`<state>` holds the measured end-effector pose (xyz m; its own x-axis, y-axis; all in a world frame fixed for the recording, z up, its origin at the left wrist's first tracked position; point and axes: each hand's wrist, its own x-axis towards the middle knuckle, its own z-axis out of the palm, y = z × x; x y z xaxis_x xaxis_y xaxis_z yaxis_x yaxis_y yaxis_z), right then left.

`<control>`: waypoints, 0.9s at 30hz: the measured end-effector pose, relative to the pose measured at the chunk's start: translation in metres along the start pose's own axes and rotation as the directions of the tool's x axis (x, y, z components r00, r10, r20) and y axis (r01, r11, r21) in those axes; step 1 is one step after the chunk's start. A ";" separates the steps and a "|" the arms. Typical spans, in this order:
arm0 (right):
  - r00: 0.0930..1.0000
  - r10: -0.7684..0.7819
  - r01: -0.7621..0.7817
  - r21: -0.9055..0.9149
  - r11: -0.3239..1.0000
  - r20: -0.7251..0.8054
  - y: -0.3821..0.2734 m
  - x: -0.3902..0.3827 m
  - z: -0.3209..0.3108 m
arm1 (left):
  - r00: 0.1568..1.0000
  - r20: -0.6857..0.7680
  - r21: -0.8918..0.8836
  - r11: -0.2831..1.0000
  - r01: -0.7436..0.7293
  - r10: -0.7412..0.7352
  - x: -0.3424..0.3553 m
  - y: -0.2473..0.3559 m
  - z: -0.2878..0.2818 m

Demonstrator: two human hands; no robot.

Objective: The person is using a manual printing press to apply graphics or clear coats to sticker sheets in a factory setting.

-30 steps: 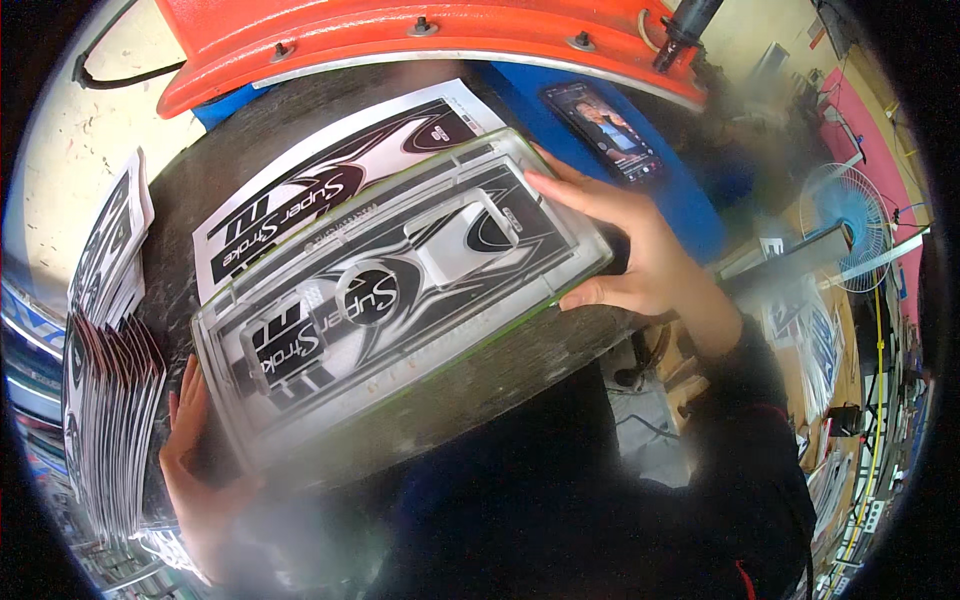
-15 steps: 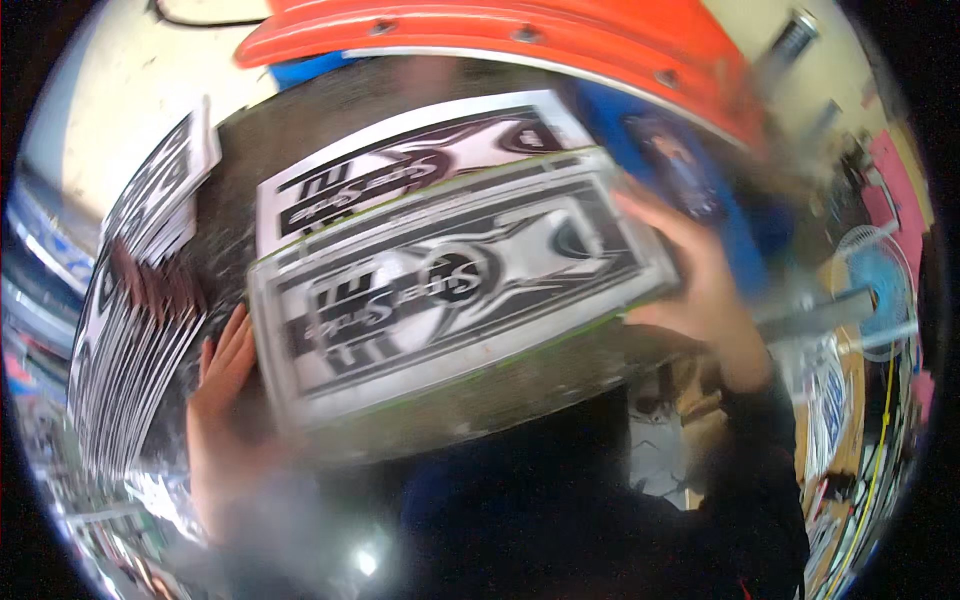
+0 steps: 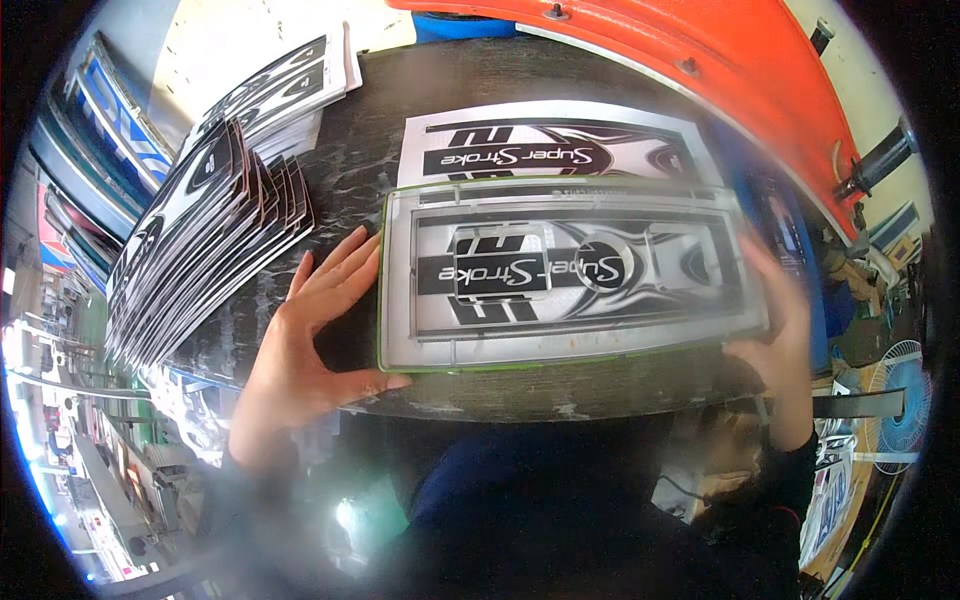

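Note:
A clear rectangular plate [image 3: 400,345] with a green edge and raised square and round outlines lies over the near part of a printed sheet [image 3: 640,130] with black-and-white graphics. The sheet's far strip shows beyond the plate; more of its print shows through it. My right hand [image 3: 782,330] grips the plate's right end, thumb near the front corner, some fingers hidden. At the left end is my left hand [image 3: 305,345], fingers stretched apart. Its fingertips are at the left edge and its thumb tip at the front left corner.
A fanned stack of printed sheets [image 3: 215,225] lies on the dark worn table [image 3: 440,85] at left, with more sheets [image 3: 300,75] behind it. An orange panel [image 3: 680,35] curves along the far side. A blue fan [image 3: 900,395] stands at right.
The plate has turned nearly level and come to lie squarer over the sheet. My left hand has moved from beside it to its front left corner. The view has shifted left.

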<state>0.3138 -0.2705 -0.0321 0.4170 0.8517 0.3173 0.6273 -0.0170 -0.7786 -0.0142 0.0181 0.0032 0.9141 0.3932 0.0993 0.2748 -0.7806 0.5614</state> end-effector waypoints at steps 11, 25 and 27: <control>1.000 0.002 -0.001 -0.038 0.999 0.020 -0.001 -0.001 0.000 | 1.000 0.007 0.010 1.000 0.005 -0.005 0.000 0.000 0.000; 0.996 -0.089 0.088 0.028 0.996 0.013 0.005 0.002 -0.018 | 0.999 0.040 0.060 0.998 -0.011 0.008 -0.001 0.007 -0.002; 0.983 -0.172 0.171 -0.030 0.985 -0.060 0.013 0.012 -0.042 | 1.000 0.018 0.036 0.999 -0.013 0.012 -0.002 0.006 -0.003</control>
<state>0.3546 -0.2828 -0.0161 0.3412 0.8090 0.4787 0.7088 0.1131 -0.6963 -0.0152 0.0140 0.0086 0.9225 0.3750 0.0910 0.2739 -0.8024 0.5303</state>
